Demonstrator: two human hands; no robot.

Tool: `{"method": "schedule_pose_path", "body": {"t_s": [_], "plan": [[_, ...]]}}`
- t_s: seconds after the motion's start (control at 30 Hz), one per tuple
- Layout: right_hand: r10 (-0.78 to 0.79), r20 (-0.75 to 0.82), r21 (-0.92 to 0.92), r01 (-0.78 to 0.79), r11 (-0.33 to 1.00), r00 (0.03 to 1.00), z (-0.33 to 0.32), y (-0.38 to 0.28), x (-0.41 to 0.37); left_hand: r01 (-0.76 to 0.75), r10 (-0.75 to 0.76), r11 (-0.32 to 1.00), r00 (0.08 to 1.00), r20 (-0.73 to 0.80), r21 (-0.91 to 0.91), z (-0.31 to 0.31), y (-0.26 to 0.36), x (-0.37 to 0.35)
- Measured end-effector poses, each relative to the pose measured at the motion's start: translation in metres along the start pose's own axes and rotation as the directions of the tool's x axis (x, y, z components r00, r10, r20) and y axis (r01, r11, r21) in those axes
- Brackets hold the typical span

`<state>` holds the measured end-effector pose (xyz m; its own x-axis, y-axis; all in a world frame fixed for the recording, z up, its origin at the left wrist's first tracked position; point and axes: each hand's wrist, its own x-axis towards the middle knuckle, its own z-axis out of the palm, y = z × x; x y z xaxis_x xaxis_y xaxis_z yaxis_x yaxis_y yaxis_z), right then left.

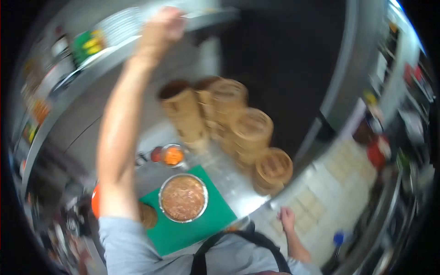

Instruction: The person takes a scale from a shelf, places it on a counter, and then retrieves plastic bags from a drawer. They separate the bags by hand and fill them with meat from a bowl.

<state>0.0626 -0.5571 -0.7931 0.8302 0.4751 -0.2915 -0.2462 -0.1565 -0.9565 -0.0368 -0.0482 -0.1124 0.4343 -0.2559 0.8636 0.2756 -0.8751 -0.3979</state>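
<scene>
My left arm is raised, and my left hand [166,28] is at the edge of the upper shelf [107,52], its fingers smeared by motion. Low at my right side hangs my right hand [287,217], fingers curled in with nothing visible in them. On a green cutting board [215,206] sits a round metal bowl [183,198] filled with a pinkish minced mixture. Behind it is a small bowl of chopped orange pieces [173,156], beside a small red item [156,154].
Tall stacks of bamboo steamers [251,133] stand at the back and right of the steel counter [245,197]. Another steamer [147,215] is by the board's left edge. Plates [121,26] and a green-yellow package [89,46] are on the shelf.
</scene>
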Motion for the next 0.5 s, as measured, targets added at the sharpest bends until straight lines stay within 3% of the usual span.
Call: {"method": "schedule_pose_path", "body": {"t_s": [0.03,0.07,0.1,0.13,0.17,0.23,0.33,0.5], "plan": [[0.019,-0.091,-0.012,-0.021,1.0,0.996,-0.003,-0.003,-0.02,0.009,-0.01,0.999,0.999,0.037,0.033,-0.003,0.001,-0.001],[0.05,-0.104,-0.016,-0.052,0.999,0.993,-0.012,0.0,-0.037,-0.037,0.038,0.997,0.999,-0.019,0.063,0.002,-0.013,-0.005],[-0.028,-0.106,-0.044,0.023,0.999,0.994,-0.019,-0.007,-0.061,-0.01,0.008,0.998,0.999,0.04,0.059,0.001,-0.024,-0.006],[0.009,-0.146,-0.001,-0.009,1.0,0.989,-0.027,0.005,-0.08,-0.038,0.036,0.999,0.997,-0.071,-0.026,0.006,-0.028,-0.01],[0.072,-0.209,0.052,-0.063,0.997,0.975,-0.033,0.011,-0.102,-0.011,0.011,1.0,1.0,0.013,0.021,0.016,-0.063,-0.011],[0.198,-0.28,0.138,-0.165,0.977,0.939,-0.048,0.032,-0.148,0.125,-0.116,0.991,0.98,0.16,-0.047,0.024,-0.084,-0.013],[0.331,-0.363,0.152,-0.295,0.943,0.871,-0.073,0.061,-0.215,0.128,-0.118,0.991,0.97,0.215,-0.036,0.03,-0.075,-0.024],[0.456,-0.506,0.315,-0.335,0.888,0.732,-0.116,0.103,-0.294,0.094,-0.075,0.993,0.97,0.231,-0.072,0.015,-0.029,-0.033]]}}
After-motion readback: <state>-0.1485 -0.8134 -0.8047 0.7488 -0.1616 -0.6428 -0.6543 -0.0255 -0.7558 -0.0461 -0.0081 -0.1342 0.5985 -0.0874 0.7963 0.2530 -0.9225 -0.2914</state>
